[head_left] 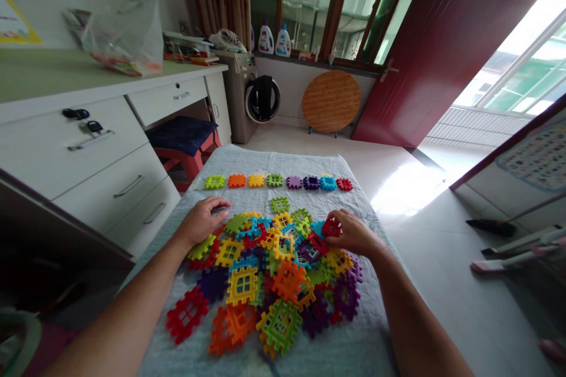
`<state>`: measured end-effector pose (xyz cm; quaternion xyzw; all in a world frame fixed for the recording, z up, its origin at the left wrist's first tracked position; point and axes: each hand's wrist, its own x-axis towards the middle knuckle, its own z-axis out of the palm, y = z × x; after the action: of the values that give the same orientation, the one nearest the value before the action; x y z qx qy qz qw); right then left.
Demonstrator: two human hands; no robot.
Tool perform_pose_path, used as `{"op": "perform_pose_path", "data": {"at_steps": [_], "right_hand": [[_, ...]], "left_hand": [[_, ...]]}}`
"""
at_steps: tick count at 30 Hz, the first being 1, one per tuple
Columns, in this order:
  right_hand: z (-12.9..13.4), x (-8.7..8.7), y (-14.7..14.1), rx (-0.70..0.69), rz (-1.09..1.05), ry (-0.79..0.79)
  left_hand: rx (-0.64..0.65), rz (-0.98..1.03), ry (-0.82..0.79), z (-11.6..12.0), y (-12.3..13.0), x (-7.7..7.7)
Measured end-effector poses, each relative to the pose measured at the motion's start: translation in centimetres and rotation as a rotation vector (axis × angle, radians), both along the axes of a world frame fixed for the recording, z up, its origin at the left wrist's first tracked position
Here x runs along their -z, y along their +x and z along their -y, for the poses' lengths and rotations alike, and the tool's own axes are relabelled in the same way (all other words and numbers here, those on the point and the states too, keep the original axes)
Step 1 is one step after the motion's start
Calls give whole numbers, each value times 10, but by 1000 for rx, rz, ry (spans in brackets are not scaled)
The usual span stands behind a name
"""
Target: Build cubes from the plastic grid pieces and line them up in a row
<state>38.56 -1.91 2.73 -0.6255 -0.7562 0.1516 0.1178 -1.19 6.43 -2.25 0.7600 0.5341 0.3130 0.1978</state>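
A heap of coloured plastic window-shaped blocks point(288, 280) lies on a cloth-covered table point(283, 164). Beyond the heap, several blocks form a left-to-right row, from a light green block point(214, 182) to a red end block point(344, 184). One green block point(280, 205) sits between row and heap. My right hand point(354, 233) pinches a red block point(331, 227) at the heap's right far side. At the heap's left far edge, my left hand point(204, 221) rests with its fingers slightly apart, holding nothing visible.
White drawers point(101, 153) and a blue-topped stool point(183, 132) stand to the left. Farther back are a washing machine point(241, 91) with its door ajar, a round wooden board point(331, 101) and a red door point(424, 41).
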Motion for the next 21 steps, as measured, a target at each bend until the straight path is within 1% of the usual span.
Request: {"op": "perform_pose_path", "data": {"at_steps": [3,5,9,12,21], "right_hand": [[-4,6,4,66,-24,130],[-8,10,8,103,-22,167],[-14,19,17,124,1,125],[-15,22,18,116,0,107],[-14,19,11,161,-5,110]], "left_hand": [[-1,5,0,0,0,0],[-1,6,-1,0,0,0],[5,4,8,-1,0,0],[4,4,20,-1,0,1],[-1,16,4,0,0,0]]}}
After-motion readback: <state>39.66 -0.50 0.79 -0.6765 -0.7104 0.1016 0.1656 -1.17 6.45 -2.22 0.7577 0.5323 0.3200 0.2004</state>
